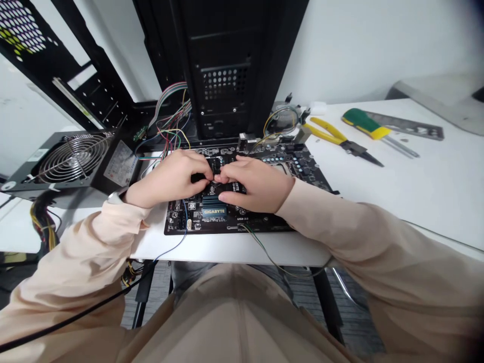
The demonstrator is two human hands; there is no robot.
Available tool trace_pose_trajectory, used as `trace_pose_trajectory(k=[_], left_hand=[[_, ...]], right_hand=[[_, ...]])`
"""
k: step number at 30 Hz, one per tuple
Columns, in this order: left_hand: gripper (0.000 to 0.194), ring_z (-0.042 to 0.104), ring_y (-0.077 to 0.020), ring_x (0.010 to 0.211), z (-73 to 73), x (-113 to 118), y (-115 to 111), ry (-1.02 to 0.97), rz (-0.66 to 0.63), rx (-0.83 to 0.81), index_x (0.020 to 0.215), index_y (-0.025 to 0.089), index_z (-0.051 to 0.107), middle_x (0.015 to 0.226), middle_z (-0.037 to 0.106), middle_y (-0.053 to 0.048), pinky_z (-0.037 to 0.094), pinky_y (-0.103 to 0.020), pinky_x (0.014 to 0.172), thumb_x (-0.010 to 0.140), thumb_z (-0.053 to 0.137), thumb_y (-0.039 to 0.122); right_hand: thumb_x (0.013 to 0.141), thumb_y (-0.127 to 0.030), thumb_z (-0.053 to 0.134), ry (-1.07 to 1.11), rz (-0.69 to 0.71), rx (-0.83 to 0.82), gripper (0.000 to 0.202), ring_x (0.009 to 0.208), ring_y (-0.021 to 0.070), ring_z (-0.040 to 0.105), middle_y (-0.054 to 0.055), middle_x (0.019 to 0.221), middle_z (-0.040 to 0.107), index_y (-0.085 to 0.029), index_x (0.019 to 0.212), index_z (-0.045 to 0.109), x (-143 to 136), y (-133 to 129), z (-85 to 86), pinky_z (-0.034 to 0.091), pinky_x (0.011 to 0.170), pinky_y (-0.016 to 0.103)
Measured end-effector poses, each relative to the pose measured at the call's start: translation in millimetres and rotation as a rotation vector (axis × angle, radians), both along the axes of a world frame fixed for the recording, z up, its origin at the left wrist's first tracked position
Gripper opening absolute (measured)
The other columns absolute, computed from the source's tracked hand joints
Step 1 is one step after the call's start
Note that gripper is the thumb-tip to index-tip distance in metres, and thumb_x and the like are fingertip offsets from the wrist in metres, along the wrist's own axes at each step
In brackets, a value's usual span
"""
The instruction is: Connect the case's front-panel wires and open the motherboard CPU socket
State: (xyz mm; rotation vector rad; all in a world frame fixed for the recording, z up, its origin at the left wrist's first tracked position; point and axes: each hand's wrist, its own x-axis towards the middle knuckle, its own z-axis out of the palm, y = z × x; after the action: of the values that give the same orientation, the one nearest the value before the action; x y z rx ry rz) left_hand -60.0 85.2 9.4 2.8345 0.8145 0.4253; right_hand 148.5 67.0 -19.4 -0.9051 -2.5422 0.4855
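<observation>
A black Gigabyte motherboard [260, 222] lies flat on the white table in front of me. My left hand [176, 176] rests over its left part, thumb and fingers bent together in a pinch. Whatever is between those fingertips is hidden. Under them I make out a small shiny round part [215, 183] on the board. From the right, my right hand [259, 184] reaches in, its bent fingertips touching by the same spot and its thumb apart from them. Just below the hands is a blue heatsink [214, 210] marked GIGABYTE. Thin coloured wires [172, 136] run behind my left hand.
A black computer case [234, 45] stands behind the board. A power supply [75, 161] with a fan is at left. To the right lie yellow-handled pliers [333, 135], a green-and-yellow screwdriver [372, 128] and a metal plate [412, 126]. A blue wire [170, 251] hangs over the table's front edge.
</observation>
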Motion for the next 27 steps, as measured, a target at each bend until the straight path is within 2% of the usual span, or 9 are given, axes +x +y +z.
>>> trace_pose_trajectory(k=[10, 16, 22, 27], left_hand=[[0.017, 0.062, -0.0186, 0.082, 0.9, -0.7, -5.0, 0.162, 0.086, 0.14, 0.079, 0.018, 0.068, 0.085, 0.07, -0.003, 0.043, -0.033, 0.078, 0.085, 0.053, 0.023], [0.025, 0.06, -0.0231, 0.09, 5.8, 1.9, -8.9, 0.338, 0.06, 0.287, 0.082, 0.019, 0.067, 0.087, 0.07, -0.004, 0.036, -0.037, 0.075, 0.09, 0.045, 0.027], [0.023, 0.058, -0.0235, 0.085, 4.5, 3.4, -9.8, 0.375, 0.059, 0.351, 0.082, 0.019, 0.065, 0.085, 0.068, -0.005, 0.033, -0.037, 0.071, 0.091, 0.045, 0.027], [0.02, 0.058, -0.0234, 0.084, 4.7, 4.3, -10.9, 0.371, 0.075, 0.356, 0.082, 0.019, 0.064, 0.083, 0.066, -0.005, 0.033, -0.037, 0.07, 0.09, 0.047, 0.027]], right_hand=[[0.081, -0.037, 0.055, -0.003, -0.007, 0.003, 0.019, 0.086, 0.0207, 0.06, 0.006, 0.092, 0.068, -0.019, 0.086, 0.055, -0.6, -0.1, 0.0, 0.04, 0.088, 0.039], [0.082, -0.037, 0.055, -0.019, -0.008, 0.014, 0.02, 0.087, 0.0207, 0.06, 0.005, 0.09, 0.068, -0.018, 0.088, 0.056, -0.8, -0.1, 0.5, 0.04, 0.09, 0.039], [0.083, -0.039, 0.055, -0.051, -0.019, 0.042, 0.023, 0.087, 0.0213, 0.06, 0.007, 0.091, 0.068, -0.017, 0.09, 0.058, -2.0, -0.5, 0.6, 0.043, 0.085, 0.036], [0.084, -0.043, 0.055, -0.164, -0.024, 0.112, 0.031, 0.086, 0.0228, 0.061, 0.009, 0.091, 0.068, -0.015, 0.095, 0.06, -5.4, -4.4, 8.2, 0.041, 0.091, 0.039]])
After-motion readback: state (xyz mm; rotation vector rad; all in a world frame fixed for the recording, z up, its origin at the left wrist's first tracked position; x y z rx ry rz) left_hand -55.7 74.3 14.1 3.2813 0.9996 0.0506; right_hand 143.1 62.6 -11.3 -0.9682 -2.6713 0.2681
